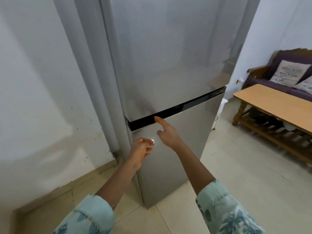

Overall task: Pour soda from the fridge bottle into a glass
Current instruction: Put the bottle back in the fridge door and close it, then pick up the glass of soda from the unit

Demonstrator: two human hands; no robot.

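A tall silver two-door fridge (168,56) stands straight ahead with both doors closed. A black recessed strip (185,105) runs between the upper and lower door. My right hand (166,132) reaches toward that strip, its index finger stretched out with the tip at the strip's lower edge. My left hand (141,150) hovers lower, in front of the lower door's left side, fingers loosely apart and holding nothing. No bottle or glass is in view.
A white wall (42,98) and grey pipes (94,81) flank the fridge on the left. To the right stand a light wooden table (273,105) and a purple sofa with cushions (287,76). Beige floor tiles (244,166) lie underfoot.
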